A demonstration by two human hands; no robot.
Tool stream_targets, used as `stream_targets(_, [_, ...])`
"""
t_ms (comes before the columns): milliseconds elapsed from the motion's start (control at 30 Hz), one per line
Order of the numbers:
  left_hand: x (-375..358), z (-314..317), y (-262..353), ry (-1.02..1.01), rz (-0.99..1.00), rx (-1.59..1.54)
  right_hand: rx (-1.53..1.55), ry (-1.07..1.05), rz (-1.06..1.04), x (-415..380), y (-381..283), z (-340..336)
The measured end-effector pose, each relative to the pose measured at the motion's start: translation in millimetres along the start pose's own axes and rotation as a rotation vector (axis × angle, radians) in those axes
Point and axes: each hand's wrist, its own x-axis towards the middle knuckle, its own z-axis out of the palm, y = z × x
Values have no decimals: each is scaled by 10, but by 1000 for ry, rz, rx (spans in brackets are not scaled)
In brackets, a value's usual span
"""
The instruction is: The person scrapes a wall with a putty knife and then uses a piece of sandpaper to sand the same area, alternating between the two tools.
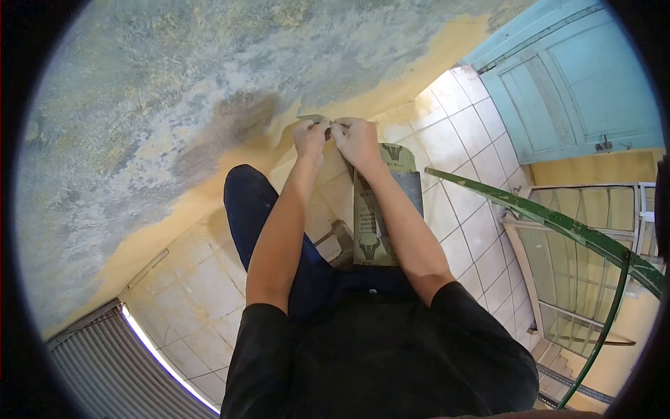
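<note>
My left hand and my right hand are close together in front of the wall, both with fingers closed in a pinch. Between them is a small greenish-grey piece of sandpaper, its edge showing above my left fingers. The rest of it is hidden by my fingers. Beneath my right forearm, sandpaper sheets with a printed green backing and bull-head marks lie over my right leg. A dark grit side shows at their right edge.
A patchy blue-grey and yellow wall rises in front. White floor tiles lie below. To the right are a green metal bar, a glazed frame and a blue door. A corrugated shutter stands at lower left.
</note>
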Motion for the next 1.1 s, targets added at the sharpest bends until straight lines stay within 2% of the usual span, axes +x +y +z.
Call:
stream_targets(67, [-186, 58, 147, -86, 58, 0, 76, 77, 80, -103, -125, -124])
stream_targets(200, [-28, 14, 66, -163, 31, -40, 64, 91, 112, -12, -40, -126])
stream_targets(267, [-182, 66, 167, -128, 30, 22, 30, 23, 48, 0, 1, -223])
stream_targets(400, [-232, 61, 235, -183, 96, 11, 96, 80, 106, -17, -142, -208])
stream_targets(467, [-33, -8, 59, -131, 54, -53, -60, 62, -47, 62, -39, -96])
stream_targets(500, [-70, 43, 125, -135, 65, -55, -60, 69, -56, 75, -74, -154])
stream_targets(567, [-247, 106, 246, -169, 140, -17, 95, 67, 81, 29, -172, -274])
stream_targets(700, [-233, 82, 221, -216, 152, -28, 16, 76, 42, 14, -147, -267])
stream_targets(800, [-267, 108, 288, -141, 167, 43, 115, 39, 42, 58, -154, -268])
stream_targets(867, [-360, 117, 379, -190, 214, 29, 99, 202, 15, -24, -285, -310])
stream_targets(967, [-163, 60, 214, -181, 181, 54, 109, 133, 16, 40, -135, -300])
stream_targets(1100, [-368, 167, 377, -170, 229, -8, 114, 123, 61, 29, -216, -336])
